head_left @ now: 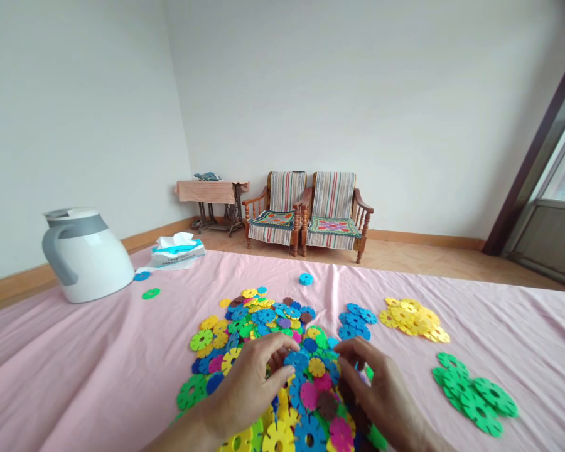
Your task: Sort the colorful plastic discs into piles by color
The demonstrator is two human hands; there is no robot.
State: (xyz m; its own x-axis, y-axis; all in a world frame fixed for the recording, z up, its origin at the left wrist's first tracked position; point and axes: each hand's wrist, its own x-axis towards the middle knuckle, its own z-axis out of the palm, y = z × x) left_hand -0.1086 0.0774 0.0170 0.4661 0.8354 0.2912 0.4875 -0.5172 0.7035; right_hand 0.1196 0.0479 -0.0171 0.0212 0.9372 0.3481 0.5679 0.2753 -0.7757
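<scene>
**Grip status: both hands on the mixed disc pile**

Head view. Left hand (252, 384) is seen laid palm-down on the near-left part of the mixed pile (263, 317) of notched plastic discs. Its grip is released: the fingers are spread and lightly curved, with the tips resting on discs near the pile's middle. Right hand (381, 390) is seen at the near-right edge of the same pile, fingers bent downward and thumb drawn towards the forefinger. Whether a disc is grasped in that grip cannot be told. The two hands are apart, and a yellow disc (316, 366) is noted between them.

The pile is located at the near centre of the bench (75, 364), which is covered by a pink cloth. Blue, yellow, green, pink and brown discs are mixed in it.

Three single-colour lots are recorded to the right of the pile:
- a blue group (355, 319) just beside it
- a yellow group (414, 319) further right
- a green group (475, 395) well apart, at the near right

A lone blue disc (306, 279) lies beyond the pile.

At the far left of the bench a white jug (87, 254) and a tissue pack (177, 249) are noted, with a stray green disc (150, 293) near the jug.

Beyond the bench, two wooden armchairs (306, 213) are seen against the back wall.
</scene>
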